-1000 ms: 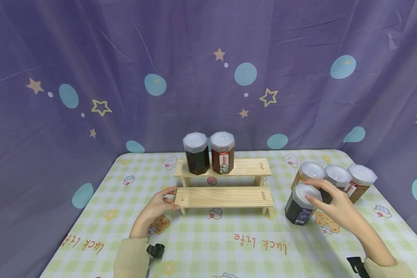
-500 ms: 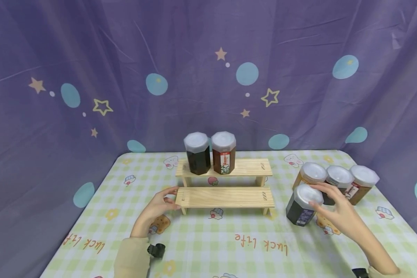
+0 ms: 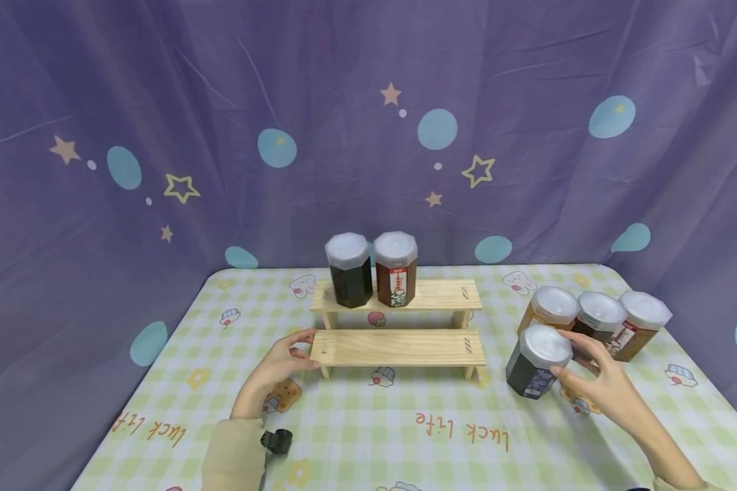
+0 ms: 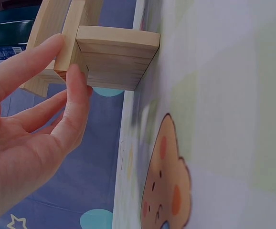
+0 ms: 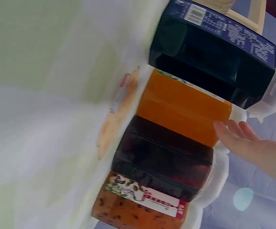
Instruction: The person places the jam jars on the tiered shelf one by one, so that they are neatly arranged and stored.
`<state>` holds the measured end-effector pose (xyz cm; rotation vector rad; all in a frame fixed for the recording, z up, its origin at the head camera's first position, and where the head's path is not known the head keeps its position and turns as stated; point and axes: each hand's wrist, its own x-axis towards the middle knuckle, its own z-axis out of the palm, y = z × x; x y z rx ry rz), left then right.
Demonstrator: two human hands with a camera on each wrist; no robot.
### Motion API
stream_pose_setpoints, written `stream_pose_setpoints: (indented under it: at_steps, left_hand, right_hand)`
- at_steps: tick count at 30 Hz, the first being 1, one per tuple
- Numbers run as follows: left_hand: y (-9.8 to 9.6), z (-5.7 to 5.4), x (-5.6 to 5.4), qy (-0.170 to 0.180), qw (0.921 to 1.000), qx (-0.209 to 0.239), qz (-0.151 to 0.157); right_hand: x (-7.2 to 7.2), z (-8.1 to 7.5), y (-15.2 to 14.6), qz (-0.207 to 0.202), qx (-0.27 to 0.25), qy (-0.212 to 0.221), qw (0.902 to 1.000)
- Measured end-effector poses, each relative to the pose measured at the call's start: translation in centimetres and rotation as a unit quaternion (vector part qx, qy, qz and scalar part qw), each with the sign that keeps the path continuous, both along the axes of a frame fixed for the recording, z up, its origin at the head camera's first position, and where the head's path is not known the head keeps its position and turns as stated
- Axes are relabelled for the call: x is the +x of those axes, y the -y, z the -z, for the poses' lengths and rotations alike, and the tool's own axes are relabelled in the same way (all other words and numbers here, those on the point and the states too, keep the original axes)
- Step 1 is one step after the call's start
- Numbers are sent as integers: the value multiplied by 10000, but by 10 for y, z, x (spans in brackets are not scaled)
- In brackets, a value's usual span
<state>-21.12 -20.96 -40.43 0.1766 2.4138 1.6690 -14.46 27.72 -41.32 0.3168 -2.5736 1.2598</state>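
Observation:
My left hand (image 3: 281, 361) holds the left end of the lower board of a two-step wooden shelf (image 3: 399, 348), thumb at the front edge and a finger at the back. The left wrist view shows the fingertips right on the end of the board (image 4: 119, 38). At the right, a dark jar (image 3: 528, 372) with a white lid and purple label stands on the table. My right hand (image 3: 608, 389) is spread at this jar's right side, index fingertip by the lid and thumb near the label. In the right wrist view the right hand's fingers (image 5: 267, 148) are extended past the lids.
Behind the dark jar stand an orange jar (image 5: 181, 107), a second dark jar (image 5: 162, 157) and a brown jar (image 5: 138, 205). The upper board bears a black jar (image 3: 351, 286) and a reddish-brown jar (image 3: 383, 279). A purple curtain (image 3: 319, 136) hangs behind the table.
My right hand has moved off the top of the dark jar's lid, to the right and lower along its side. The left hand keeps its place on the shelf.

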Motion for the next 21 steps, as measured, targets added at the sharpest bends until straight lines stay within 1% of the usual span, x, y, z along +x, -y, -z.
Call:
stream_pose_setpoints:
  at_steps: [4,6,8,15,17,21]
  left_hand:
    - [-2,-2,2,15,10000,-59,-30]
    - [-2,-1,1,18,10000,-77,-33]
    - [0,3,-2,18,10000,-64,-32]
    - [9,23,-13,-12,9999,-105,-50]
    - [9,25,-14,-42,9999,-152,-57]
    - [9,26,-14,-48,9998,-166,-75]
  right_hand:
    - [-1,5,-2,51,-67,83,9999]
    - [-1,6,-2,78,-116,93,9999]
    - [-1,8,-2,90,-168,111,9998]
    - [-3,13,0,53,-366,46,9993]
    - [-4,15,1,17,-442,-25,9990]
    - [-6,17,3,-26,-545,-122,9984]
